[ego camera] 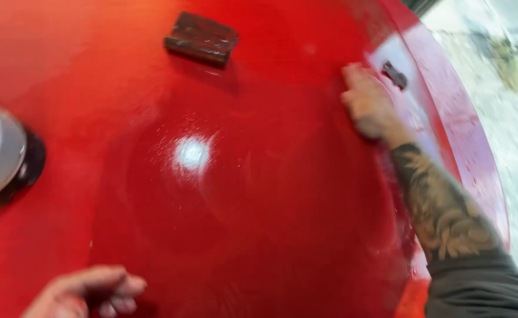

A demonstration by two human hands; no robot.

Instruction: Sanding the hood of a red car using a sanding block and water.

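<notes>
A glossy red car body panel [259, 224] fills the view, with a bright light glare near its middle. My right hand [368, 103] lies flat on the panel near its right edge, fingers closed together, palm down; whether anything is under it I cannot tell. My left hand [85, 291] hovers at the bottom left with fingers loosely curled, holding nothing that I can see. A dark rectangular block [202, 38] rests on the panel at the top. The picture is blurred by motion.
A round polishing pad [0, 156] with a pale face and black backing sits at the left edge. A small dark piece [394, 75] lies on the panel by my right hand. Grey stained floor [506, 88] shows beyond the panel's right edge.
</notes>
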